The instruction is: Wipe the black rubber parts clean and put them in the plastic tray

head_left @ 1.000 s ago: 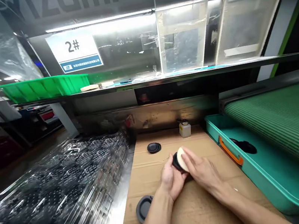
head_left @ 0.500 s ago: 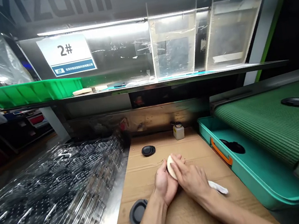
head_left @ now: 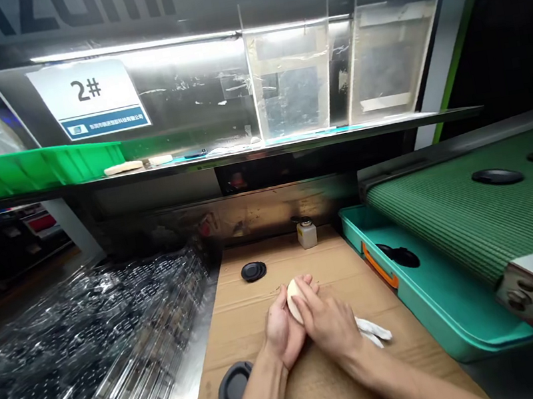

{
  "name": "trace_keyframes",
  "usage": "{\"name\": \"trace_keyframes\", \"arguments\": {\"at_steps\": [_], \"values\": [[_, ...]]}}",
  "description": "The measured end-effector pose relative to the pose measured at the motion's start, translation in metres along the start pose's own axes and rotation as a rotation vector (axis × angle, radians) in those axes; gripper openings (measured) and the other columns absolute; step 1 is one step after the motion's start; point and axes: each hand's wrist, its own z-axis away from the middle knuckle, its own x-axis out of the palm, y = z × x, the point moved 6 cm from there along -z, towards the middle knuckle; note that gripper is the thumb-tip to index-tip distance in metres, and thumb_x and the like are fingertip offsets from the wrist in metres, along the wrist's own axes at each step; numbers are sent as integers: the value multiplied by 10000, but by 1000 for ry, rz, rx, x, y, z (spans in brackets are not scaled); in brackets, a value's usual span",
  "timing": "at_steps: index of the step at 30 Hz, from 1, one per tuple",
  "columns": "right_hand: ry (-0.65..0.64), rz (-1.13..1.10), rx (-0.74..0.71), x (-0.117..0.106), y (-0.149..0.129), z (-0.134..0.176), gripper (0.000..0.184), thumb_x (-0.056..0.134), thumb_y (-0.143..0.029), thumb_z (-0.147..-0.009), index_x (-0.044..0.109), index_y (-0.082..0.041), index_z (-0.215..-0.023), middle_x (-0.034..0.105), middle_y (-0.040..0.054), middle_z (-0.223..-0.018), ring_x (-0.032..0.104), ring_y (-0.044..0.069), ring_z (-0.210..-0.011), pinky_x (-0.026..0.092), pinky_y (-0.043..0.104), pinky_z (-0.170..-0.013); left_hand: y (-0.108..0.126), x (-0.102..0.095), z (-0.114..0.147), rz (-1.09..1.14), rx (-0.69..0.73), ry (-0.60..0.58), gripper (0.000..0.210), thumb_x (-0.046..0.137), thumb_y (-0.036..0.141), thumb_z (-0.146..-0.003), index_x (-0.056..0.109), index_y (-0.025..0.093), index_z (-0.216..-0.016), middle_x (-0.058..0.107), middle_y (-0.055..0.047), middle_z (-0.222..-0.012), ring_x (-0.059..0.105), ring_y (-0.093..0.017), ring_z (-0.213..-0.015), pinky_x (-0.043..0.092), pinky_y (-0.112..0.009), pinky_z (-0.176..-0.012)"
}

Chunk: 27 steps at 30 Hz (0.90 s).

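Observation:
A cream-coloured round, flat piece [head_left: 293, 298] is held between my two hands above the cardboard sheet [head_left: 245, 317]. My left hand [head_left: 283, 331] cups it from the left and below. From the right, my right hand [head_left: 329, 321] lies over it, fingers pressed on its face. The underside of the piece is hidden in my left palm. A dark grey round part [head_left: 233, 388] with a raised rim rests by my left forearm. Crumpled white cloth or paper [head_left: 374, 329] sticks out beyond my right wrist.
Black round parts [head_left: 253, 271] and a small bottle [head_left: 307, 233] stand farther back. At right, a teal tray [head_left: 475, 335] holds dark parts beside a green conveyor [head_left: 438, 199] carrying black discs [head_left: 497, 176]. Clear plastic trays [head_left: 134, 355] are stacked left; a shelf [head_left: 288, 145] crosses ahead.
The camera has turned slightly right, so the scene sits farther left in the picture. Both hands stay on the cream-coloured piece, with little visible change in grip.

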Motion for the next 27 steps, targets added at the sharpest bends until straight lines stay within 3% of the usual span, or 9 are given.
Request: {"name": "trace_keyframes", "arguments": {"at_steps": [3,6,9,12,15,19,21,23,27], "values": [[55,-164,86,-1,20,-9,462,324,-496,-945,495,-286,-1321,699,97,-766,656,248,-691,444,313,-621,5,-9,-3,23,48,43,310,458,294,-912,608,92,-1092,633,-157,-1163,579,-264,-1123,459,-426,-981],[94,-535,41,-2,30,-16,431,367,-506,-929,554,-248,-1219,691,49,-773,631,192,-669,429,258,-596,12,-21,-6,54,98,141,280,436,283,-918,611,97,-1033,648,-151,-1115,606,-262,-1072,491,-446,-935],[-22,-795,-83,5,20,-13,352,452,-470,-897,623,-211,-1062,684,24,-793,614,153,-679,433,224,-608,16,-23,-9,64,127,157,280,420,279,-922,608,102,-1031,633,-159,-1150,614,-247,-1057,495,-416,-931],[-100,-885,-127,13,9,-9,272,488,-408,-878,640,-192,-944,685,23,-871,618,146,-759,444,219,-671,11,-16,-9,19,121,88,269,459,294,-908,610,120,-1046,636,-148,-1146,618,-244,-1047,481,-409,-948],[-168,-902,-95,19,9,-9,265,494,-388,-865,633,-172,-929,679,25,-826,610,143,-720,437,216,-629,5,-14,-8,-58,116,109,263,504,306,-887,617,118,-1033,656,-144,-1085,629,-251,-1021,477,-407,-947],[-367,-865,-103,22,18,-13,257,544,-381,-820,651,-152,-865,670,29,-744,599,144,-639,407,206,-541,1,-17,-6,-90,113,163,263,528,308,-876,613,111,-1028,663,-149,-1057,632,-260,-1012,483,-415,-932],[-315,-764,-81,15,26,-16,271,536,-391,-824,668,-159,-873,665,27,-713,596,150,-629,401,214,-541,1,-16,-7,-94,102,141,278,518,309,-883,605,107,-1052,657,-156,-1077,629,-259,-1018,484,-420,-927],[-184,-645,-84,4,27,-15,285,498,-398,-854,673,-185,-926,675,29,-752,611,158,-676,415,228,-594,1,-14,-7,-93,102,118,283,498,308,-896,602,106,-1065,653,-159,-1094,626,-253,-1023,485,-415,-929],[-84,-412,-167,0,4,-7,306,419,-401,-915,592,-262,-1127,696,29,-912,639,173,-806,420,243,-702,3,-17,-8,-56,134,136,265,476,297,-908,626,97,-994,659,-155,-1086,626,-240,-1025,482,-376,-942]]}}
